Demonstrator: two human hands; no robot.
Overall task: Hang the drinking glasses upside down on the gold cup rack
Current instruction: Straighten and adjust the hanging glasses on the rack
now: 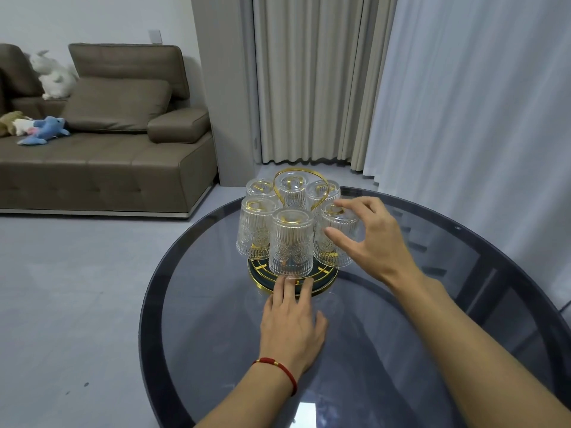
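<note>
1. All six glasses are upside down on the gold rack [279, 281] now, which sits toward the far side of the glass table [386, 350]. The one I'm dealing with is the right-hand glass [332, 239].
2. My right hand [367, 242] is spread around that glass, thumb low near its side and index finger up by its base. Fingers are loose and not clamped on it; can't quite tell if the tips touch.
3. My left hand [292, 322] lies flat on the table, straight fingers pressing the rack's front rim, just below the front glass [290, 242].
4. Tip for this bit: keep that left hand planted so the rack doesn't slide or spin, I reckon.
5. Nudge the glass straight down over its prong, don't twist it.
6. The glasses sit close together, so go easy or they'll clink.
</note>
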